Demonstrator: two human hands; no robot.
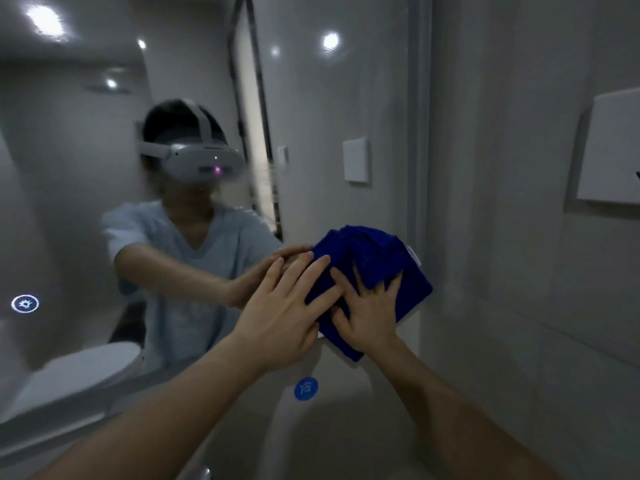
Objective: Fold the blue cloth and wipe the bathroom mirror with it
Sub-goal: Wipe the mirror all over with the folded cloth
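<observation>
The thick, folded deep-blue terry cloth [377, 258] is pressed flat against the large wall mirror [86, 168], near its right edge. It is turned diamond-wise, with one corner pointed downward; a long axis cannot be told. It is pressed by the left hand [280, 317], fingers straight, and the right hand [367, 317], fingers spread.

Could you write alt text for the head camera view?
Two bare hands press a folded blue cloth flat against a bathroom mirror near its right edge: the left hand on the cloth's left side, the right hand on its middle. The mirror reflects the person wearing a white headset.
</observation>
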